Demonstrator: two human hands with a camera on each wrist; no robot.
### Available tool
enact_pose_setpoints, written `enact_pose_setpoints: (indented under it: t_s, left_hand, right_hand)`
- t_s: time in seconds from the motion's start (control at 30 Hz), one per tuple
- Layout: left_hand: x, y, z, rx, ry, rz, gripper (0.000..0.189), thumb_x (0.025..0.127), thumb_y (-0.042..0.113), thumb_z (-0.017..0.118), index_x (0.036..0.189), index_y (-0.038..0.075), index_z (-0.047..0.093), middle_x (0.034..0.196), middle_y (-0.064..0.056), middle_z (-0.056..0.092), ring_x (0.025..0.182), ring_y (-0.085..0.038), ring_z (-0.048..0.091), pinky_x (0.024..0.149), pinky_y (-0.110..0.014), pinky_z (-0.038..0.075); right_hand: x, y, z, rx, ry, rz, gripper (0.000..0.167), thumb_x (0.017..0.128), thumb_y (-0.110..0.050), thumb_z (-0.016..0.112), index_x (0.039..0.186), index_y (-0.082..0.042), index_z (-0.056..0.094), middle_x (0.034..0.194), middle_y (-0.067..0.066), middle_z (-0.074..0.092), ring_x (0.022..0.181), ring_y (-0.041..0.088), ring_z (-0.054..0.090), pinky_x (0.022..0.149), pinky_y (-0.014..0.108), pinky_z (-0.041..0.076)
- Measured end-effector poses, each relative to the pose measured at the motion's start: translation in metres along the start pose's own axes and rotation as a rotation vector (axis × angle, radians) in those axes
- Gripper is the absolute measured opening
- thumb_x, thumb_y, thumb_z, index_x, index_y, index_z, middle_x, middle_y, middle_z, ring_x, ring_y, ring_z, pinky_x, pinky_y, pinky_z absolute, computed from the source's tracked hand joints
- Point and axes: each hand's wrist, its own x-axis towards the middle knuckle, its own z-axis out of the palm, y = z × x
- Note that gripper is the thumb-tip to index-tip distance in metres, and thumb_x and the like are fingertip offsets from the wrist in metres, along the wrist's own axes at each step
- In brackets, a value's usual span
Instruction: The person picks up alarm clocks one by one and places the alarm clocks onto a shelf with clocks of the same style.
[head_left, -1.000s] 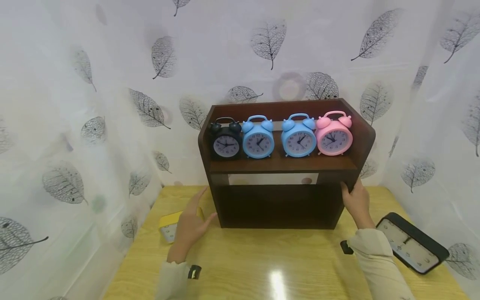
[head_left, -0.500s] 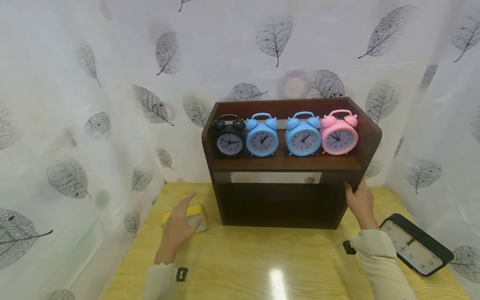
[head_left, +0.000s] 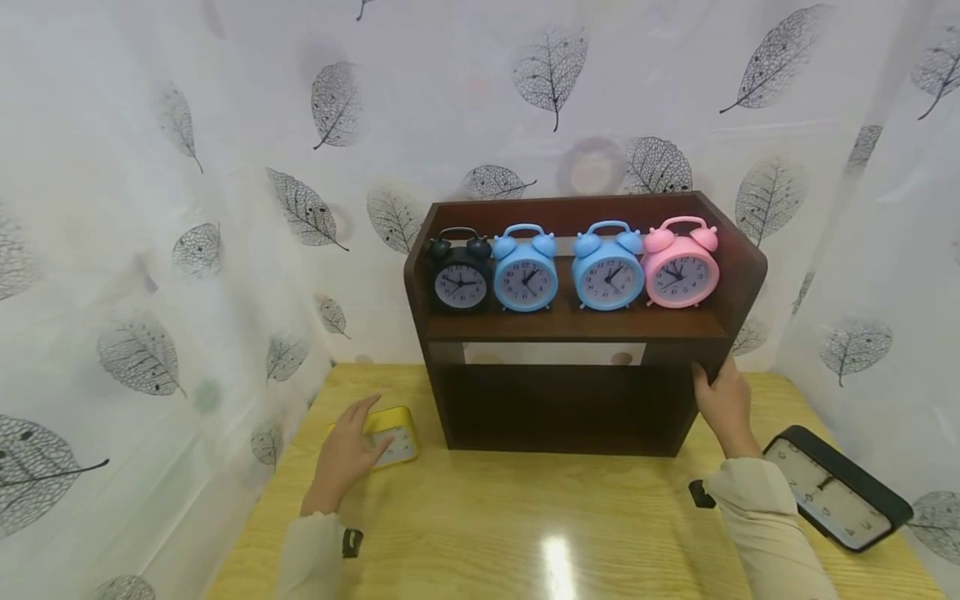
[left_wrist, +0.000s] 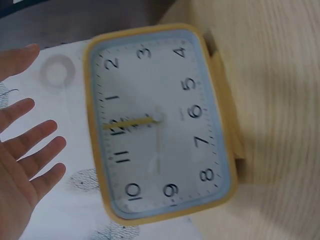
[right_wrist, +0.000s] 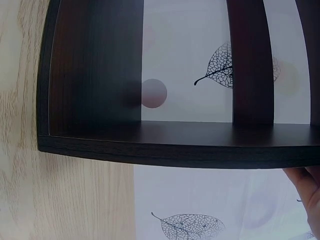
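Note:
A dark brown two-tier shelf [head_left: 562, 327] stands on the table. On its upper tier sit a black alarm clock [head_left: 460, 283], two blue alarm clocks [head_left: 525, 279] and a pink alarm clock [head_left: 681, 275]. My right hand [head_left: 726, 408] grips the shelf's right side panel [right_wrist: 200, 155], thumb toward the inside edge. At left, my left hand [head_left: 343, 454] hovers with spread fingers beside a yellow rectangular clock [head_left: 397, 433]. The left wrist view shows the fingers apart from that clock's frame [left_wrist: 95, 125], with nothing held.
A black rectangular clock [head_left: 832, 487] leans back on the table at the right, beyond my right sleeve. White curtains [head_left: 465, 100] printed with leaves enclose the back and both sides. The lower tier's back panel [head_left: 562, 408] is dark, under an open slot.
My left hand has drawn away from the shelf's left side, left and downward to the yellow clock. The right hand keeps its hold on the shelf.

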Motion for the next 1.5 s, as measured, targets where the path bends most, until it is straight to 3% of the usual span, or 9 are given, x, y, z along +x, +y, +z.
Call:
enact_pose_setpoints:
  t_s: [0.33, 0.83, 1.0, 1.17, 1.3, 1.5]
  left_hand:
    - [0.007, -0.014, 0.011, 0.036, -0.074, -0.010, 0.059, 0.076, 0.022, 0.077, 0.129, 0.008, 0.055, 0.129, -0.021, 0.054, 0.117, -0.039, 0.052, 0.095, -0.053, 0.044]
    - [0.014, -0.028, 0.022, 0.104, -0.124, 0.031, 0.061, 0.075, 0.032, 0.077, 0.128, 0.010, 0.056, 0.120, -0.017, 0.062, 0.114, -0.037, 0.053, 0.101, -0.059, 0.034]
    - [0.016, -0.032, 0.025, 0.099, -0.159, 0.017, 0.057, 0.077, 0.034, 0.075, 0.126, 0.010, 0.058, 0.118, -0.017, 0.063, 0.110, -0.037, 0.057, 0.096, -0.055, 0.040]
    - [0.018, -0.034, 0.027, 0.124, -0.204, -0.015, 0.054, 0.078, 0.037, 0.073, 0.124, 0.011, 0.060, 0.107, -0.016, 0.068, 0.091, -0.035, 0.064, 0.082, -0.052, 0.049]
    - [0.020, -0.034, 0.025, 0.154, -0.214, -0.011, 0.054, 0.078, 0.039, 0.073, 0.123, 0.012, 0.060, 0.098, -0.013, 0.070, 0.079, -0.031, 0.064, 0.074, -0.050, 0.050]
    - [0.023, -0.031, 0.023, 0.176, -0.217, -0.017, 0.054, 0.077, 0.040, 0.074, 0.121, 0.013, 0.061, 0.096, -0.013, 0.070, 0.075, -0.031, 0.064, 0.070, -0.050, 0.050]
  right_hand:
    - [0.001, -0.003, -0.002, -0.002, 0.005, 0.007, 0.034, 0.087, -0.009, 0.054, 0.111, 0.014, 0.045, 0.098, 0.047, 0.053, 0.090, 0.064, 0.048, 0.075, 0.065, 0.034]
    - [0.000, -0.001, 0.001, -0.010, 0.029, -0.014, 0.037, 0.085, -0.009, 0.055, 0.112, 0.013, 0.044, 0.094, 0.048, 0.053, 0.088, 0.064, 0.048, 0.073, 0.065, 0.035]
    - [0.000, 0.000, 0.001, -0.004, 0.014, -0.014, 0.038, 0.087, -0.009, 0.054, 0.115, 0.013, 0.044, 0.097, 0.047, 0.054, 0.090, 0.064, 0.049, 0.075, 0.065, 0.035]
    - [-0.001, -0.001, -0.001, 0.006, -0.007, -0.016, 0.039, 0.088, -0.009, 0.053, 0.119, 0.012, 0.044, 0.100, 0.045, 0.054, 0.091, 0.063, 0.049, 0.076, 0.065, 0.036]
    - [0.000, -0.001, -0.001, 0.005, 0.000, -0.016, 0.038, 0.087, -0.009, 0.054, 0.118, 0.012, 0.044, 0.099, 0.045, 0.054, 0.091, 0.063, 0.049, 0.076, 0.064, 0.036]
    - [0.000, -0.001, -0.001, 0.003, -0.006, -0.007, 0.039, 0.088, -0.010, 0.054, 0.119, 0.011, 0.043, 0.100, 0.045, 0.054, 0.091, 0.063, 0.049, 0.076, 0.065, 0.036]
